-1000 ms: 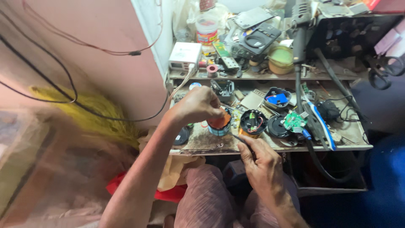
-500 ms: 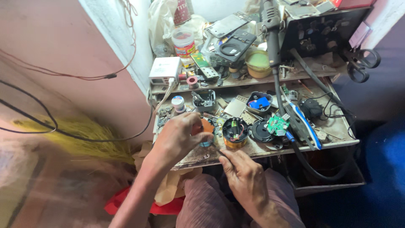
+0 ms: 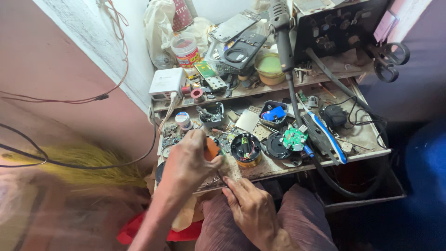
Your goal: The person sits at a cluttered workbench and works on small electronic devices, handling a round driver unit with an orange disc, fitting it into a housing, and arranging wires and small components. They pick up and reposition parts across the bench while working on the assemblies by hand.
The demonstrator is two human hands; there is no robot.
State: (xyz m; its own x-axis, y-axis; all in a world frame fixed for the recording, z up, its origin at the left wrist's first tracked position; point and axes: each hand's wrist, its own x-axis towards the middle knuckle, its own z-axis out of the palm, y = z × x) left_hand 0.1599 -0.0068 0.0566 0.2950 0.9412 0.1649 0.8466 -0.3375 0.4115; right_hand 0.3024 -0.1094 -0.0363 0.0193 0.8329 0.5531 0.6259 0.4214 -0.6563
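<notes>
My left hand point(image 3: 188, 165) is closed around a small orange round part point(image 3: 213, 148) at the front left of a cluttered wooden workbench point(image 3: 278, 168). My right hand point(image 3: 248, 207) rests at the bench's front edge just below it, fingertips touching the wood, and I cannot make out anything in it. Right of the orange part sits a round black and yellow housing point(image 3: 245, 149) with parts inside. A green circuit board point(image 3: 294, 138) lies further right, beside a black round cover point(image 3: 277, 145).
A white adapter box point(image 3: 166, 82) and a plastic jar point(image 3: 185, 50) stand on the back shelf, with a phone point(image 3: 234, 27) behind them. A black hose point(image 3: 297, 107) runs across the bench. A blue-handled tool point(image 3: 328, 136) lies at right. Wires hang on the pink wall point(image 3: 69, 93).
The view has shifted, so the bench sits further right and lower. My left hand keeps hold of the orange part; my right hand stays at the front edge.
</notes>
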